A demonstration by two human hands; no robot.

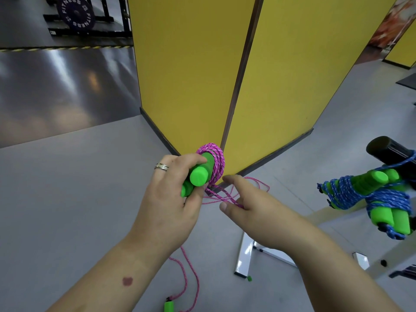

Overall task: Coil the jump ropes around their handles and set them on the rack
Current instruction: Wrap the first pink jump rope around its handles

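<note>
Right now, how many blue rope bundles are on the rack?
2: one upper bundle and one lower bundle, both on the rack at right. The frame edge may hide more.

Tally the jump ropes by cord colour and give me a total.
Pink rope: 2, one half coiled on the handles in the left hand, one on the floor
Blue rope: 2, both coiled on the rack, upper and lower
Total: 4
</note>
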